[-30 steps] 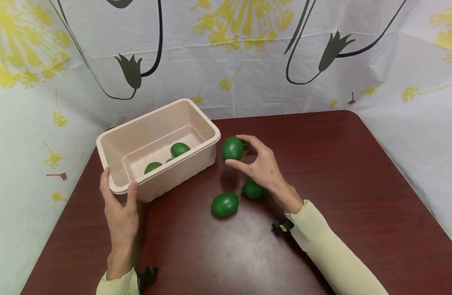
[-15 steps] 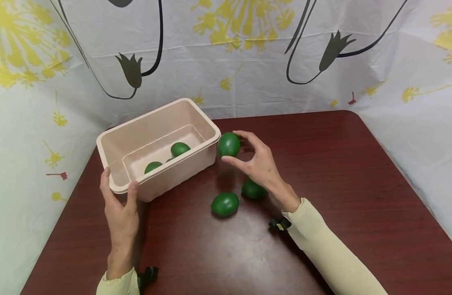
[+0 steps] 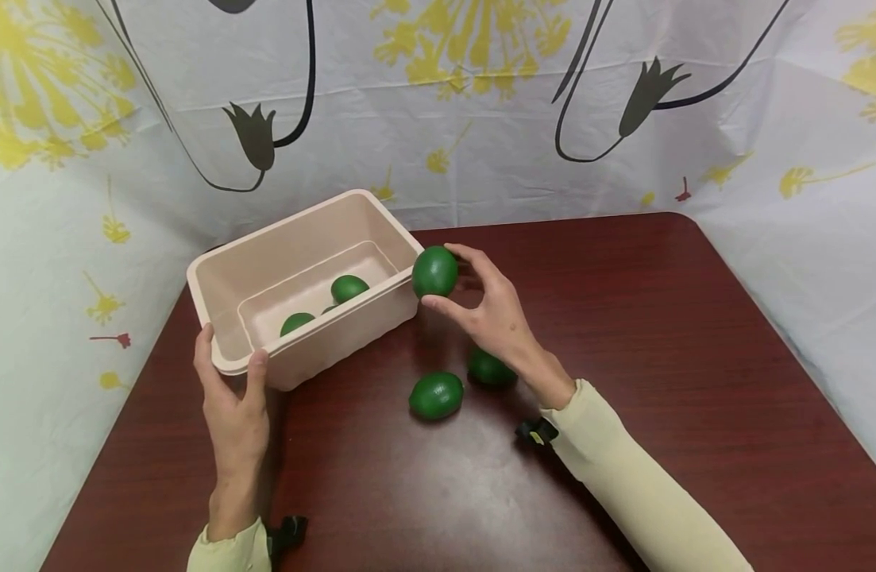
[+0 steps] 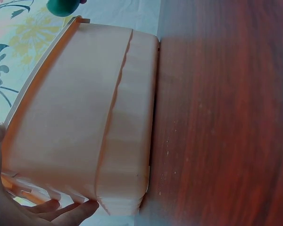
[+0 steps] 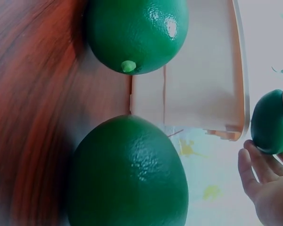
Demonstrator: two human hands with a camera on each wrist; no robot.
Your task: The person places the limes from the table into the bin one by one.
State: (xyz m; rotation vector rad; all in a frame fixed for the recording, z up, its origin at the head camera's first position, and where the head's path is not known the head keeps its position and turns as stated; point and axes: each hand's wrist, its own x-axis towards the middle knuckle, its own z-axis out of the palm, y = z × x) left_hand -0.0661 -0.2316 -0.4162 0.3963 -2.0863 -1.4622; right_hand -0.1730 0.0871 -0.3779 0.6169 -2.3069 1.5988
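Observation:
A beige plastic bin [image 3: 337, 342] stands at the left of the table, with several green limes [image 3: 349, 288] inside, partly hidden by its front wall. My left hand [image 3: 236, 417] holds the bin's near left corner, thumb by the front rim and fingers along the end wall [image 4: 75, 212]. With thumb and fingertips, my right hand [image 3: 498, 318] grips a lime [image 3: 434, 272] raised beside the bin's right corner. Whether that lime touches the rim I cannot tell. Below the right hand, two limes lie on the table: one lime [image 3: 436, 396] in full view, another lime [image 3: 489, 368] partly behind the wrist.
The dark red-brown table [image 3: 659, 357] extends to the right and front. Behind it hangs a white patterned cloth [image 3: 509, 159]. Close to the right wrist camera, the two table limes [image 5: 129, 174] fill much of the view.
My right hand has moved left and slightly away from me, carrying the lime up to the bin's right corner. The left hand and the bin have stayed in place.

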